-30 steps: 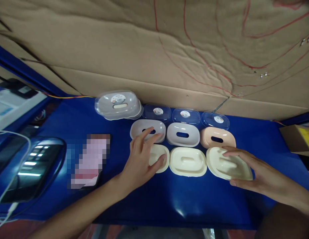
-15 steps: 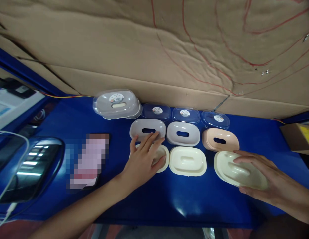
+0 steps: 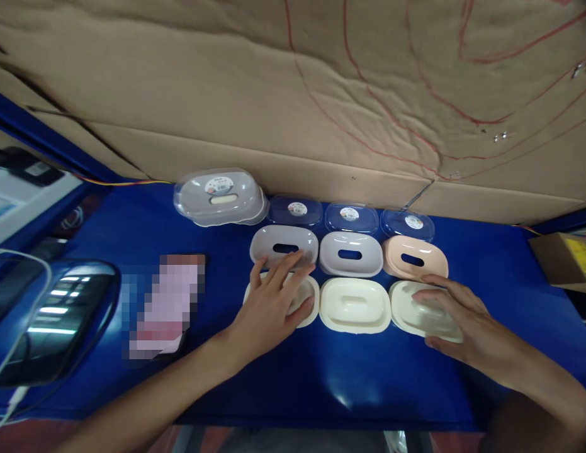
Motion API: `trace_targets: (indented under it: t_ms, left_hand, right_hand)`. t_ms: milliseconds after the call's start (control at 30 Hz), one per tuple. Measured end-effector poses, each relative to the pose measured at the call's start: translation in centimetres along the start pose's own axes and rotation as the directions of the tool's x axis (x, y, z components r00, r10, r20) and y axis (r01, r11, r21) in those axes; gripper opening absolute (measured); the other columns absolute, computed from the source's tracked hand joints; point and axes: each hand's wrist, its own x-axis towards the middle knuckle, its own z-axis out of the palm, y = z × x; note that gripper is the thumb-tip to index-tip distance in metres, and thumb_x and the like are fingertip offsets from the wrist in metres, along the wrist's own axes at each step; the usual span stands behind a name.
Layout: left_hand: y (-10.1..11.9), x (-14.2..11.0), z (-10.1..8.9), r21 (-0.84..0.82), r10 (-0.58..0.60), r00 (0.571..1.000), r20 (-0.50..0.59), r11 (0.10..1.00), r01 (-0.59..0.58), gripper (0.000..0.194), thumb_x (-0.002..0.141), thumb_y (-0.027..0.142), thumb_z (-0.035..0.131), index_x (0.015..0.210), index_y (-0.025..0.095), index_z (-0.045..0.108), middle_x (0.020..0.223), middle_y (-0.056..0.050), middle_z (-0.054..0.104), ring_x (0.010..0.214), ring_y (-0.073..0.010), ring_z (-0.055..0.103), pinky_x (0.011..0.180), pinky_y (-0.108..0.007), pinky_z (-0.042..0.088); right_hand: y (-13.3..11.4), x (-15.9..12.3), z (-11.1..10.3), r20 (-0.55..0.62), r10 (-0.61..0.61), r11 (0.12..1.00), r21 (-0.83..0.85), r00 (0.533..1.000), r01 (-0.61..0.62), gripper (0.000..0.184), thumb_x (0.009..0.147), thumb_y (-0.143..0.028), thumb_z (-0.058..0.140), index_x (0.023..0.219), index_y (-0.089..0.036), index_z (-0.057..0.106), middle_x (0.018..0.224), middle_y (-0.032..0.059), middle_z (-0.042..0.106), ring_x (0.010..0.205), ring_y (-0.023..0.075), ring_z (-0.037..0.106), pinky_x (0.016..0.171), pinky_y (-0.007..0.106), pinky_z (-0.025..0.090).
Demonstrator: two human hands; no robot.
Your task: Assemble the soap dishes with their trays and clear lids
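My left hand (image 3: 274,302) lies with fingers spread over the left cream oval dish (image 3: 302,314), its fingertips at the grey slotted oval dish (image 3: 259,245) behind. My right hand (image 3: 462,321) is around the right cream dish (image 3: 406,308), thumb at the front edge and fingers over the top and back. Between them sits the middle cream dish (image 3: 354,305), with a raised ridge in its centre. A second grey slotted dish (image 3: 328,255) and a peach slotted dish (image 3: 434,255) stand in the row behind.
Clear oval lids (image 3: 349,215) with round stickers lie along the cardboard wall (image 3: 226,107). A lidded grey container (image 3: 221,198) stands at the back left. To the left are a blurred-out phone (image 3: 167,302) and a dark device with a white cable. A cardboard box (image 3: 561,258) sits at right.
My right hand has moved left with the right cream dish, bringing it beside the middle one. The peach dish has shifted slightly left and back; the grey dishes slightly right. My left hand stays nearly in place.
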Motion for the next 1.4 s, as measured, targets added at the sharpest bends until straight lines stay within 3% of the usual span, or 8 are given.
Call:
trace_targets:
  t_ms: [233, 367, 533, 733, 933, 1100, 1267, 1400]
  left_hand:
    - [-0.9, 0.6, -1.0, 0.073, -0.064, 0.992, -0.113, 0.995, 0.073, 0.042, 0.106, 0.032, 0.057, 0.146, 0.022, 0.054, 0.158, -0.022, 0.055, 0.144, -0.0386, 0.057, 0.12, -0.066, 0.034]
    - [-2.0, 1.1, -1.3, 0.12, -0.081, 0.987, -0.136, 0.988, 0.097, 0.038, 0.106, 0.028, 0.057, 0.143, 0.022, 0.059, 0.154, -0.02, 0.061, 0.138, -0.0375, 0.062, 0.116, -0.062, 0.042]
    - [-2.9, 1.2, -1.4, 0.1, -0.013, 0.988, -0.151, 0.995, 0.028, 0.022, 0.108, 0.023, 0.056, 0.12, 0.025, 0.075, 0.124, -0.008, 0.081, 0.118, -0.0292, 0.075, 0.114, -0.056, 0.044]
    - [-2.5, 1.3, -1.9, 0.136, 0.062, 0.967, -0.248, 0.99, -0.029, 0.018, 0.109, 0.018, 0.057, 0.112, 0.022, 0.074, 0.111, -0.004, 0.084, 0.104, -0.0259, 0.079, 0.113, -0.055, 0.045]
    - [-1.1, 0.9, -3.3, 0.226, 0.184, 0.929, -0.323, 0.967, -0.113, 0.01, 0.107, 0.015, 0.062, 0.111, 0.02, 0.07, 0.107, -0.004, 0.085, 0.095, -0.0234, 0.079, 0.105, -0.049, 0.049]
    - [0.1, -0.4, -3.9, 0.246, 0.331, 0.912, -0.242, 0.93, -0.272, 0.017, 0.103, 0.008, 0.063, 0.113, 0.018, 0.071, 0.109, -0.006, 0.084, 0.097, -0.0229, 0.078, 0.096, -0.043, 0.054]
    - [0.5, -0.6, -3.8, 0.282, 0.473, 0.878, -0.075, 0.855, -0.436, 0.02, 0.1, 0.007, 0.06, 0.107, 0.018, 0.075, 0.104, -0.006, 0.082, 0.092, -0.0232, 0.075, 0.095, -0.043, 0.053]
    - [0.8, -0.5, -3.7, 0.203, 0.448, 0.894, 0.009, 0.875, -0.44, 0.012, 0.099, 0.018, 0.061, 0.095, 0.019, 0.073, 0.094, -0.004, 0.079, 0.088, -0.0235, 0.072, 0.094, -0.045, 0.054]
  right_hand:
    - [-0.9, 0.9, -0.2, 0.019, 0.012, 1.0, -0.023, 1.0, -0.011, 0.061, 0.096, -0.053, 0.07, 0.153, -0.044, 0.051, 0.171, 0.0041, 0.044, 0.159, 0.0382, 0.04, 0.119, 0.06, 0.047]
    - [-1.9, 2.2, -0.3, -0.074, -0.019, 0.999, -0.037, 0.997, 0.017, 0.055, 0.105, -0.054, 0.058, 0.158, -0.043, 0.044, 0.168, 0.0048, 0.049, 0.159, 0.036, 0.04, 0.12, 0.064, 0.041]
    - [-3.0, 4.1, 0.5, -0.194, -0.081, 0.994, -0.083, 0.978, 0.066, 0.046, 0.109, -0.046, 0.056, 0.154, -0.037, 0.052, 0.163, 0.0086, 0.054, 0.156, 0.0366, 0.043, 0.118, 0.061, 0.042]
    - [-4.1, 5.4, 2.0, -0.306, -0.242, 0.97, -0.107, 0.921, 0.219, 0.038, 0.107, -0.037, 0.063, 0.145, -0.03, 0.059, 0.155, 0.0142, 0.057, 0.151, 0.0364, 0.049, 0.118, 0.059, 0.043]
    - [-4.8, 6.2, 2.8, -0.31, -0.302, 0.953, -0.095, 0.902, 0.287, 0.035, 0.106, -0.033, 0.065, 0.141, -0.029, 0.061, 0.151, 0.0148, 0.059, 0.147, 0.0362, 0.053, 0.115, 0.059, 0.046]
    - [-5.4, 6.1, 3.3, -0.278, -0.306, 0.952, -0.092, 0.911, 0.292, 0.035, 0.106, -0.033, 0.065, 0.141, -0.03, 0.062, 0.156, 0.0135, 0.057, 0.147, 0.0358, 0.053, 0.116, 0.059, 0.046]
    - [-6.1, 5.8, 3.7, -0.212, -0.338, 0.941, -0.081, 0.917, 0.328, 0.038, 0.105, -0.035, 0.066, 0.143, -0.031, 0.06, 0.159, 0.0131, 0.054, 0.151, 0.0357, 0.049, 0.118, 0.061, 0.044]
    - [-6.1, 5.9, 3.7, -0.202, -0.326, 0.945, -0.067, 0.924, 0.319, 0.037, 0.106, -0.035, 0.065, 0.143, -0.032, 0.06, 0.16, 0.0121, 0.054, 0.151, 0.0354, 0.049, 0.119, 0.061, 0.044]
